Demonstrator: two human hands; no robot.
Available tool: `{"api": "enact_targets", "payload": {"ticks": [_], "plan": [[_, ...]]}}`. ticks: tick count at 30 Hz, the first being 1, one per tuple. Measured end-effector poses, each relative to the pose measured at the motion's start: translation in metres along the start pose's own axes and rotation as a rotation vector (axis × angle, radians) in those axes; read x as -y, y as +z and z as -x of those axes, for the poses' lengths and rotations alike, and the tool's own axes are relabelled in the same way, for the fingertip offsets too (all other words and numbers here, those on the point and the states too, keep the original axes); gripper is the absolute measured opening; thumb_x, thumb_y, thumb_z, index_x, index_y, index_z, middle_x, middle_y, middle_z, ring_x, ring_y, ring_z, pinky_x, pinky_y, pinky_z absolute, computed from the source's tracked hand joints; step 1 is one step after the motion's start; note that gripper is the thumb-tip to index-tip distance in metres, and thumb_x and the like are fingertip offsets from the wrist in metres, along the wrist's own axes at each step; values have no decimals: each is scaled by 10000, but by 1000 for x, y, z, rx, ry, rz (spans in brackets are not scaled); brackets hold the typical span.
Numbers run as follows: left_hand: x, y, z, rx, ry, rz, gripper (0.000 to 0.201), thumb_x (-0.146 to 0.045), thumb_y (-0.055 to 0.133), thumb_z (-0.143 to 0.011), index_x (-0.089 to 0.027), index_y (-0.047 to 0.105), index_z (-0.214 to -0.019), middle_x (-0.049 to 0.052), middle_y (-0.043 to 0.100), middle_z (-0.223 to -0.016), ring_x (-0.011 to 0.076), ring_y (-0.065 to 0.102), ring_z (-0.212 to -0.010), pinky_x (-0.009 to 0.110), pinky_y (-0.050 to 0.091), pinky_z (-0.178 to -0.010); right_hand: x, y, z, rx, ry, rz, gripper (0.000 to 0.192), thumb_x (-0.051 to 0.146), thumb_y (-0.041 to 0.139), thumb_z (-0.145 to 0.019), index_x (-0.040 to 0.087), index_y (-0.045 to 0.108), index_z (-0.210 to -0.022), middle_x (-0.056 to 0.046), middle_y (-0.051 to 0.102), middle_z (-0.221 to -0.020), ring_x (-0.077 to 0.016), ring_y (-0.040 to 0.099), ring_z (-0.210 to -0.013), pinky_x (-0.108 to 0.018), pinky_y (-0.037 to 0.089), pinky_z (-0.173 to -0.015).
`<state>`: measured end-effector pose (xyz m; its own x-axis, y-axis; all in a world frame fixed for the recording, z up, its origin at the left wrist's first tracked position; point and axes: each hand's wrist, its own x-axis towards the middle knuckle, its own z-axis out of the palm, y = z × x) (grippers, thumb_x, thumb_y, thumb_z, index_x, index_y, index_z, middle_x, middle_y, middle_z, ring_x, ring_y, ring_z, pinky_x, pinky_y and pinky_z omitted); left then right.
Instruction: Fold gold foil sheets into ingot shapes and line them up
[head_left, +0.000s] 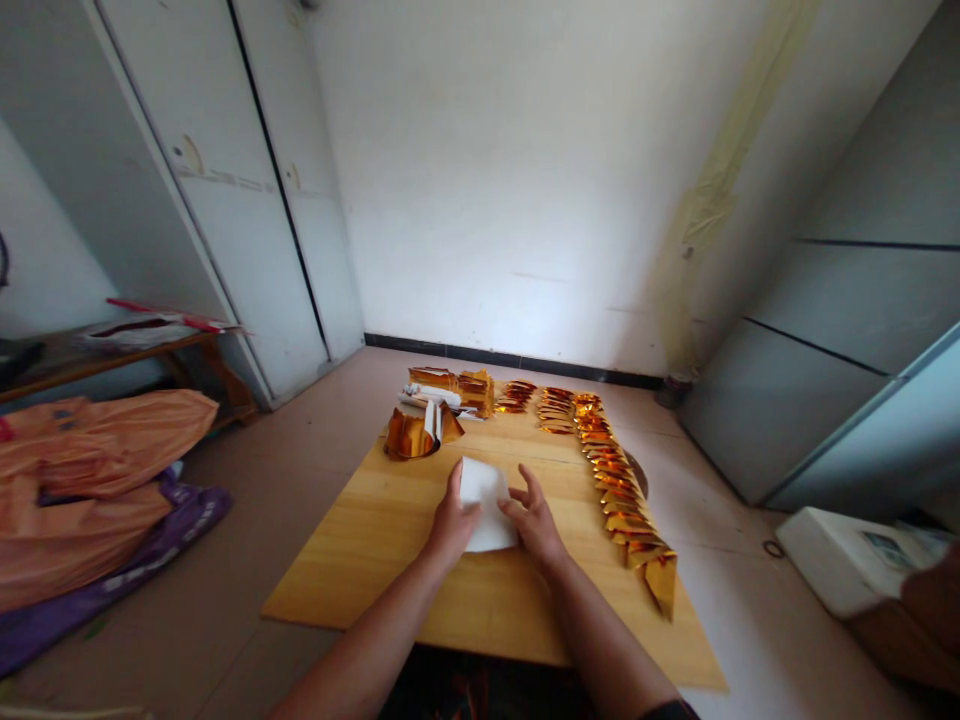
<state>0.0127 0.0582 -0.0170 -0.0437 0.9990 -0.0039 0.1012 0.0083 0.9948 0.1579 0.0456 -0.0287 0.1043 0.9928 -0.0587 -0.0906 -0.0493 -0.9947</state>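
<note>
White sheet (486, 492) held below frame centre, long axis running up-frame; left edge pinched by left hand (450, 522), right edge met by right hand (535, 516), fingers spread.

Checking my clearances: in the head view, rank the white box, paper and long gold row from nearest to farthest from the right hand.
From the right hand:
1. Paper, immediately to its left.
2. Long gold row, along the board's right side.
3. White box, far right, beyond the board.
</note>
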Motion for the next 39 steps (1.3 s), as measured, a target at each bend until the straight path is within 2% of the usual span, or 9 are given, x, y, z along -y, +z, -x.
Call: {"api": "enact_targets", "payload": {"ticks": [4, 8, 13, 17, 19, 24, 28, 35, 39], "plan": [[8, 1, -1, 44, 127, -300, 819, -51, 534, -672, -243, 286, -1428, 89, 572, -1279, 234, 593, -1077, 340, 458, -918, -9, -3, 4, -25, -164, 494, 436, 149, 599, -631, 208, 614, -1063, -52, 619, -974, -215, 598, -891, -336, 493, -792], [7, 0, 4, 112, 315, -502, 815, 2, 463, -667, -281, 321, -1418, 51, 502, -1347, 206, 488, -1209, 305, 401, -992, 1, 3, 13, 16, -234, 973, 386, 33, 513, -618, 152, 633, -965, -96, 594, -960, -198, 599, -861, -296, 468, -804], [3, -4, 7, 89, 360, -846, 725, -8, 455, -696, -295, 429, -1361, 61, 486, -1348, 242, 464, -1183, 381, 375, -993, 17, 10, 21, 103, -158, 1232, 250, 32, 489, -688, 128, 631, -870, -117, 595, -902, -185, 608, -772, -270, 450, -704], [5, -7, 8, 103, 400, -977, 473, -57, 522, -697, -268, 657, -1098, 39, 368, -1451, 283, 397, -1232, 424, 362, -979, 23, 5, 28, 116, -120, 1316, 267, 104, 521, -746, 175, 647, -971, -106, 596, -910, -190, 615, -744, -276, 438, -652], [8, -8, 8, 173, 456, -984, 431, -57, 506, -720, -260, 671, -1062, 43, 447, -1398, 261, 403, -1237, 415, 350, -993, 24, -1, 33, 100, -143, 1354, 260, 181, 552, -775, 227, 651, -1012, -106, 588, -973, -199, 614, -768, -285, 438, -644], [14, -10, 8, 247, 490, -984, 421, -74, 484, -763, -251, 642, -1111, 54, 573, -1269, 225, 476, -1179, 413, 340, -1006, 23, -28, 46, 282, -456, 1325, 386, 360, 681, -734, 295, 639, -1112, -92, 435, -1379, -310, 447, -1160, -415, 400, -874], [13, -13, 10, 242, 496, -984, 388, -103, 494, -776, -266, 651, -1091, 32, 589, -1248, 219, 494, -1147, 410, 359, -980, 15, -44, 52, 464, -542, 1208, 394, 431, 638, -789, 304, 620, -1161, -46, 546, -1299, -270, 443, -1158, -432, 333, -958], [8, -18, 9, 228, 465, -877, 261, -239, 473, -849, -270, 697, -979, 23, 631, -1187, 205, 515, -1121, 403, 366, -971, 2, -40, 45, 327, -625, 1117, 183, 357, 581, -849, 287, 709, -959, -45, 647, -1134, -223, 520, -1021, -368, 363, -870], [4, -23, 11, 233, 456, -797, 313, -384, 414, -896, -271, 703, -936, 20, 642, -1170, 193, 518, -1130, 392, 364, -988, 4, -37, 33, 315, -629, 979, 311, 381, 457, -914, 217, 702, -812, -50, 681, -873, -167, 564, -837, -294, 387, -790]]}}
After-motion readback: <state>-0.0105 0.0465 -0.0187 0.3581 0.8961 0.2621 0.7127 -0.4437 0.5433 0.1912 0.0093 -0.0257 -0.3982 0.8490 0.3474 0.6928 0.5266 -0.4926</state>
